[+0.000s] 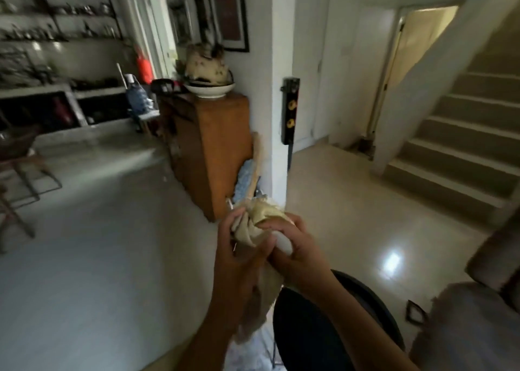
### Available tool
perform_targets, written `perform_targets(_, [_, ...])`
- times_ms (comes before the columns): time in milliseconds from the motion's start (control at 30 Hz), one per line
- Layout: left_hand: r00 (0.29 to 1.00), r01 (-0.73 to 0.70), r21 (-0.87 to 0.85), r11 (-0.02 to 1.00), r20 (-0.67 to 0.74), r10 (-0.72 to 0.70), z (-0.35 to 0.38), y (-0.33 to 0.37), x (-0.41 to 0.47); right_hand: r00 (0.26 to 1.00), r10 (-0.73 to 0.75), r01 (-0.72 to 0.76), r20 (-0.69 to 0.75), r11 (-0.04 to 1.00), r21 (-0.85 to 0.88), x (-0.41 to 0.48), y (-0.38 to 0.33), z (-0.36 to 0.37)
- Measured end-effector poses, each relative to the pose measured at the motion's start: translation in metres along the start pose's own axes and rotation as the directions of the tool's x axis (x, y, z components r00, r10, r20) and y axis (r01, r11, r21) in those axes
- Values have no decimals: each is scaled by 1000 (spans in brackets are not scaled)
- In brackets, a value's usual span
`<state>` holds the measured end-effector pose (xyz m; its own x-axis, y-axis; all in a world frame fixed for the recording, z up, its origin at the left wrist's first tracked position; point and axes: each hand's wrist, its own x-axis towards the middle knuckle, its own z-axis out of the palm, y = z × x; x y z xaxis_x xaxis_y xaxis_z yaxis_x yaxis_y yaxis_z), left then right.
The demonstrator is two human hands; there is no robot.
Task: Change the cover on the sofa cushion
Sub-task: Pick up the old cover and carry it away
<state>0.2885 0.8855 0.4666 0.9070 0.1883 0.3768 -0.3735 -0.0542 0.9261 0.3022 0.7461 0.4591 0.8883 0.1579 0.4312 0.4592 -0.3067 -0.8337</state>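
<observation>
Left hand, right hand grip cover, probably beige.

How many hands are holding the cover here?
2. The left hand grips the cover on its left side. The right hand grips it on the right, touching the left hand. Neither is hidden.

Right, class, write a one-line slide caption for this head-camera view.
Left hand and right hand grip a bunched beige cover near a wooden cabinet, with stairs on the right.
</observation>
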Motion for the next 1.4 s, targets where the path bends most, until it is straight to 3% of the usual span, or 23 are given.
perform_targets(100, [999, 35, 17, 999, -33, -35, -43, -29, 62, 999, -45, 45, 0, 998, 45, 53, 11, 56])
perform_targets(200, [997, 68, 4, 998, -40, -68, -81, -53, 126, 995, 96, -101, 33, 942, 320, 96, 19, 95])
perform_targets(300, [996, 72, -17, 997, -55, -73, -96, -71, 176, 980, 188, -141, -65, 889, 436, 129, 32, 114])
perform_targets(367, [995, 71, -74, 995, -59, -75, -93, -87, 206, 943, 318, -217, -101, 815, 537, 145, 47, 119])
perform_targets(467, [998, 58, -136, 989, -9, -60, -74, -115, 248, 846, 532, -414, 51, 593, 690, 167, 74, 126])
perform_targets(533, [998, 62, -120, 991, 35, -58, -53, -137, 270, 828, 550, -411, 112, 457, 789, 190, 96, 123])
perform_targets(600, [994, 58, -84, 995, 95, -50, -30, -162, 293, 837, 544, -322, 52, 415, 851, 221, 119, 114])
perform_targets(733, [947, 12, 60, 998, 320, -31, 23, -217, 362, 767, 612, -162, -192, 474, 865, 287, 175, 77])
perform_targets(867, [842, -5, 190, 982, 530, -98, 86, -268, 439, 687, 649, -154, -327, 570, 807, 341, 235, 34])
perform_targets(967, [806, -125, 299, 946, 587, -80, 136, -300, 492, 654, 633, -165, -414, 654, 738, 385, 277, -10])
perform_targets(1033, [796, -109, 270, 957, 600, -79, 172, -314, 523, 641, 624, -191, -447, 694, 694, 414, 304, -39])
perform_targets(1100, [753, -103, 191, 976, 656, -49, 207, -323, 545, 641, 604, -199, -473, 726, 658, 438, 330, -64])
perform_targets(1200, [661, -111, 206, 972, 746, -83, 260, -352, 582, 684, 518, -238, -514, 825, 513, 476, 368, -102])
perform_targets(1300, [645, 41, 175, 984, 748, -160, 326, -395, 629, 726, 480, -298, -492, 865, 403, 520, 418, -152])
perform_targets(1400, [620, 0, 184, 983, 771, -145, 405, -427, 667, 723, 475, -326, -501, 875, 358, 565, 473, -205])
